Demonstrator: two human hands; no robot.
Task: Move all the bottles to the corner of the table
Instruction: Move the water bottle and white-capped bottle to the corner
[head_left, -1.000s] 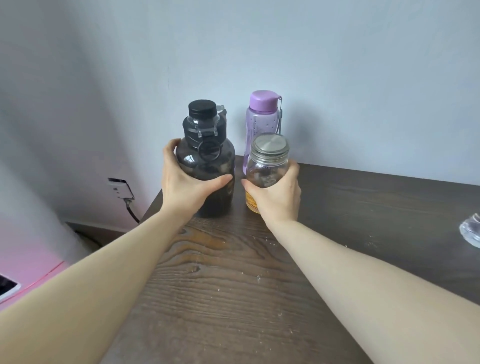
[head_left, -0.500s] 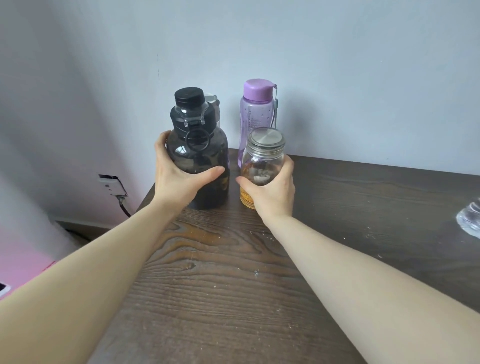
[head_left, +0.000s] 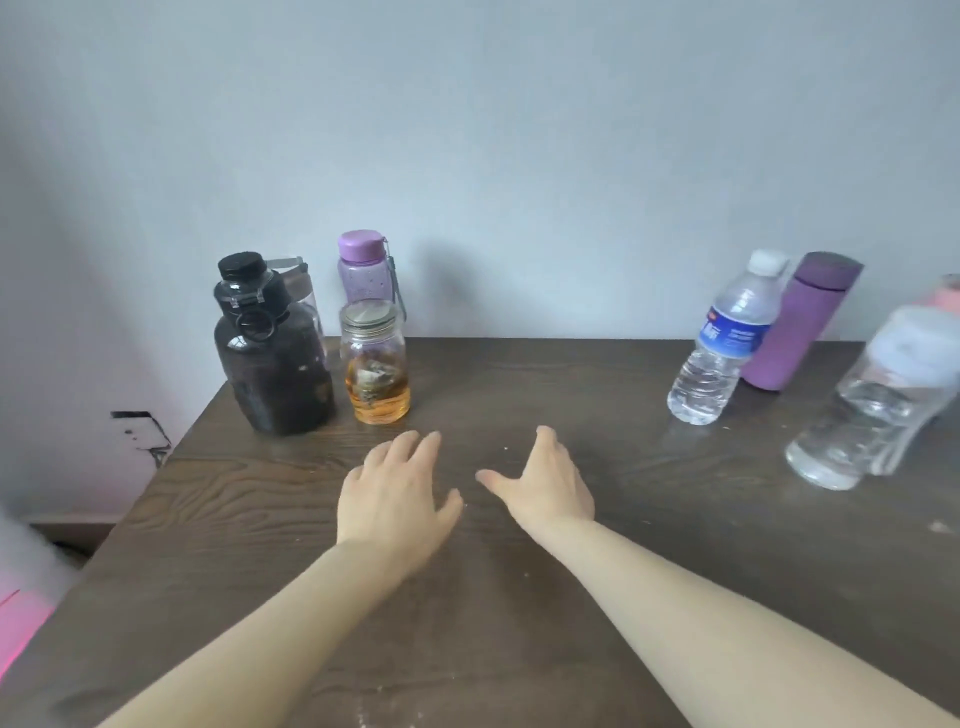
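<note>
In the far left corner of the dark wooden table (head_left: 519, 597) stand a big dark bottle (head_left: 272, 358), a glass jar (head_left: 375, 364) holding amber liquid, a purple-capped bottle (head_left: 363, 270) behind it, and a clear bottle (head_left: 306, 291) mostly hidden behind the dark one. At the far right stand a clear water bottle (head_left: 724, 343) with a blue label, a purple flask (head_left: 800, 322), and a blurred clear bottle (head_left: 878, 400). My left hand (head_left: 395, 499) and my right hand (head_left: 545, 483) hover open over the table's middle, holding nothing.
A pale wall runs behind the table. Left of the table's edge a wall socket (head_left: 143, 428) hangs with a cable. Something pink (head_left: 21, 623) lies low at the left. A pink-topped object (head_left: 948, 299) peeks in at the right edge.
Both hands let go of the dark bottle and the jar and drew back toward the table's middle. The view swung right and widened, bringing the right-hand bottles into sight.
</note>
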